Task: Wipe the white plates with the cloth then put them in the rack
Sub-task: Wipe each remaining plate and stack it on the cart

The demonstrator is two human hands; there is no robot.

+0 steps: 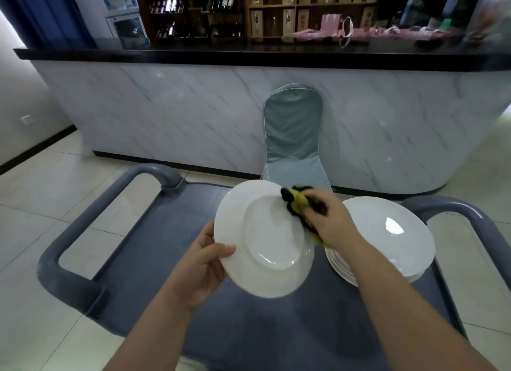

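Observation:
A white plate (262, 240) is held tilted above the grey cart, its face toward me. My left hand (203, 271) grips its lower left rim, thumb on the front. My right hand (330, 218) holds a yellow and black cloth (297, 202) and presses it against the plate's upper right rim. A stack of white plates (392, 238) lies on the cart at the right, partly hidden by my right forearm. No rack is in view.
The grey cart's top (166, 249) has looped handles at the left (91, 213) and right (470, 215). A chair with a light blue cover (293, 138) stands behind the cart against a marble-fronted counter (193, 107). Tiled floor surrounds the cart.

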